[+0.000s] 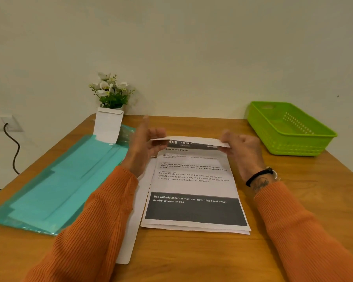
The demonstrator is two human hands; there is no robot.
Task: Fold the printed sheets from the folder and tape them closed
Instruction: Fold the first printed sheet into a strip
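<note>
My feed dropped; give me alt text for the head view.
Both hands, left hand and right hand, pinch the far edge of the printed sheet and lift it toward the person. A teal folder lies left, a green basket right.

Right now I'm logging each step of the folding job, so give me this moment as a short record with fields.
stage: first fold starting, far edge lifted toward the person
printed sheet: lies on the wooden table, printed side up, headed 406 Bedroom
left hand: pinches the far left corner
right hand: pinches the far right corner
under it: more white sheets, edges showing
teal folder: flat, left of the sheets
green basket: far right, nothing seen inside
flower pot: by the wall
tape: none in view
</note>
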